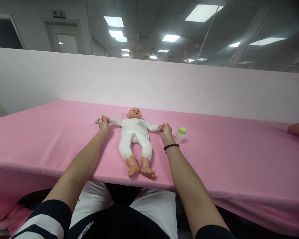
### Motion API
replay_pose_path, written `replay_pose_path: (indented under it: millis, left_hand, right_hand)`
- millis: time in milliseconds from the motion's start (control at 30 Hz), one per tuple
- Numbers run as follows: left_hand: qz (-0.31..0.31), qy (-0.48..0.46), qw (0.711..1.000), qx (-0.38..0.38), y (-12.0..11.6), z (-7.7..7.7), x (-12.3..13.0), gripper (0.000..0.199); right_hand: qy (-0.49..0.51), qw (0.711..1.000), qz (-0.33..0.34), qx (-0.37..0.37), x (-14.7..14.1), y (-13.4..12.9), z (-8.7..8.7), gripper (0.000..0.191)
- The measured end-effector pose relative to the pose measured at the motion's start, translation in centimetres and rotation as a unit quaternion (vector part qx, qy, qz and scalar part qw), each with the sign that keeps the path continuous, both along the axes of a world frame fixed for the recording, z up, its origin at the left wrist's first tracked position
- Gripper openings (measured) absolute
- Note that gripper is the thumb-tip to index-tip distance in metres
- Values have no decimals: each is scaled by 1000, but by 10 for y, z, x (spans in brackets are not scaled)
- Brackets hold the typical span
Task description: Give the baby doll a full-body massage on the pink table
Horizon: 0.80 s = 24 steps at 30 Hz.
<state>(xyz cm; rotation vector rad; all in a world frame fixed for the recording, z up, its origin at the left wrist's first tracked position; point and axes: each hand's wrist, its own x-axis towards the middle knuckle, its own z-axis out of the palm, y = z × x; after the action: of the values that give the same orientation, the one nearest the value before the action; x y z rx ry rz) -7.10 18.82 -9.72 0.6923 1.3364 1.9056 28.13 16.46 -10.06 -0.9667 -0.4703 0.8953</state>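
Note:
A baby doll [134, 130] with a white cloth body lies on its back on the pink-covered table [229, 156], head toward the wall and bare feet toward me. Its arms are stretched out to both sides. My left hand [103, 123] is closed around the doll's hand on the left. On the other side, my right hand [166, 130], with a dark beaded bracelet at the wrist, grips the doll's other hand. Just right of that wrist stands a small clear bottle [180, 135] with a green cap, apart from my fingers.
Behind the table runs a low white wall [149, 86] with glass above it. Part of a skin-toned object [298, 129], its kind unclear, shows at the far right edge. The pink cloth hangs over the front edge near my legs.

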Motion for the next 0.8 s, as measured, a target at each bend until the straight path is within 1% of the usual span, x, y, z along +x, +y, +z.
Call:
replay_pose_path:
  millis: [100, 167, 233, 367, 567, 633, 700, 800]
  left_hand:
    - [8, 8, 999, 40, -6, 3, 3, 47]
    - [12, 15, 998, 63, -8, 4, 4, 44]
    - [14, 23, 996, 81, -9, 4, 5, 39]
    - [7, 33, 994, 106, -8, 3, 5, 33]
    - [-7, 58, 989, 132, -7, 0, 3, 24]
    - [-6, 81, 986, 143, -7, -2, 4, 26]
    - [-9, 118, 979, 163, -7, -5, 6, 30]
    - [-31, 213, 957, 193, -4, -8, 12, 36]
  right_hand:
    - [6, 998, -62, -13, -2, -3, 4, 33]
    - [10, 995, -94, -14, -4, -6, 6, 45]
    - [2, 994, -110, -4, -6, -8, 8, 50]
    - [-50, 992, -96, 63, -9, -6, 6, 40]
    - [-132, 981, -75, 122, -9, 1, -2, 25]
    - [-181, 971, -67, 145, -11, 0, -1, 21]
    - [-254, 953, -71, 146, -15, -5, 1, 20]
    - [-376, 914, -85, 125, -23, -13, 6, 33]
